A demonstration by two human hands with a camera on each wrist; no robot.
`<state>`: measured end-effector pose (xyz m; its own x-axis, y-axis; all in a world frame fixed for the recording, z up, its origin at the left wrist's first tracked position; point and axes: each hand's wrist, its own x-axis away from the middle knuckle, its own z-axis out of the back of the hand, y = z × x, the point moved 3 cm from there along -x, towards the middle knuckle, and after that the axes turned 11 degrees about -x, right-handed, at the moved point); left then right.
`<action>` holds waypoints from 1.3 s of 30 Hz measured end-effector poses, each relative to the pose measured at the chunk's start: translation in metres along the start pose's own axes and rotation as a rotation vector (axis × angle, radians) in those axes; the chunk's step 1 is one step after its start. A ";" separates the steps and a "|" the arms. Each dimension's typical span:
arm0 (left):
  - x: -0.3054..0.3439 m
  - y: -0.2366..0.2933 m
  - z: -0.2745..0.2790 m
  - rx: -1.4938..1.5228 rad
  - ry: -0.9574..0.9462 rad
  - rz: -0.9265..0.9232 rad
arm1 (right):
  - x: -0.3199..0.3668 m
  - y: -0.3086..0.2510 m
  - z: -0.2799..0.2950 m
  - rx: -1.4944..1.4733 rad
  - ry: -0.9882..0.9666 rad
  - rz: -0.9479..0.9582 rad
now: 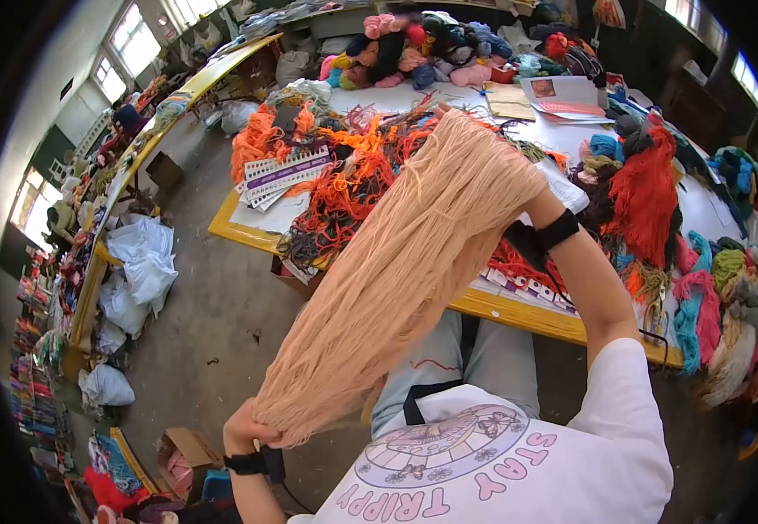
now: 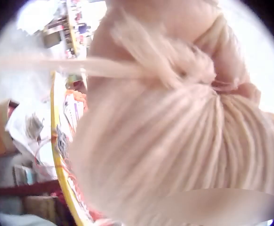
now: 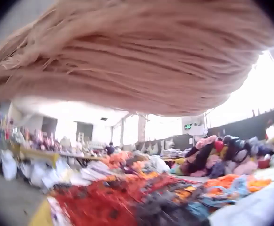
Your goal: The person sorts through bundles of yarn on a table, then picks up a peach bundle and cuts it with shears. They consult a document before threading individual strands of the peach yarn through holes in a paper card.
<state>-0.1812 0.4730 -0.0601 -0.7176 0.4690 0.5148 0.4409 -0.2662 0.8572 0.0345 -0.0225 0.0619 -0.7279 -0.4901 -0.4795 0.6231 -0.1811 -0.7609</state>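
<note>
A large skein of peach yarn (image 1: 414, 253) stretches slantwise between both hands, in front of the body. My left hand (image 1: 249, 426) grips its lower end. In the left wrist view the strands gather under the fingers (image 2: 160, 19), with a tied tuft of yarn (image 2: 174, 66) sticking out beside them. My right hand (image 1: 539, 203) is raised inside the upper loop, and the yarn lies broadly over it. Most of that hand is hidden by strands; a fingertip shows past the far edge. The right wrist view shows the skein's underside (image 3: 141, 61) above the table.
A yellow-edged table (image 1: 519, 310) in front bears tangled orange and red yarn (image 1: 344, 175), a sample card (image 1: 287, 170) and a heap of coloured skeins (image 1: 422, 52). More skeins hang at the right edge (image 1: 702, 297). White sacks (image 1: 140, 262) and a cardboard box (image 1: 188, 454) stand left.
</note>
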 end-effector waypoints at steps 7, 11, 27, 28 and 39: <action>-0.085 0.035 0.025 -0.388 0.221 -0.205 | -0.041 -0.080 -0.125 -0.263 -0.213 0.135; -0.139 0.127 -0.026 0.207 -0.016 -0.825 | -0.055 -0.083 -0.202 -0.030 -0.387 0.340; -0.150 0.245 -0.060 0.125 -0.594 -0.521 | -0.045 0.026 -0.241 -0.495 -0.273 -0.254; -0.145 0.254 -0.064 0.078 -0.600 -0.520 | -0.041 0.028 -0.255 -0.499 -0.259 -0.177; 0.000 0.110 0.003 0.219 -0.173 -0.620 | -0.023 0.057 -0.124 0.775 -0.184 0.256</action>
<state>-0.1314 0.4462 0.0340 -0.7841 0.6131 -0.0963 0.0881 0.2636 0.9606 0.0513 0.0839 -0.0248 -0.5207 -0.7150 -0.4664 0.8320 -0.5475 -0.0895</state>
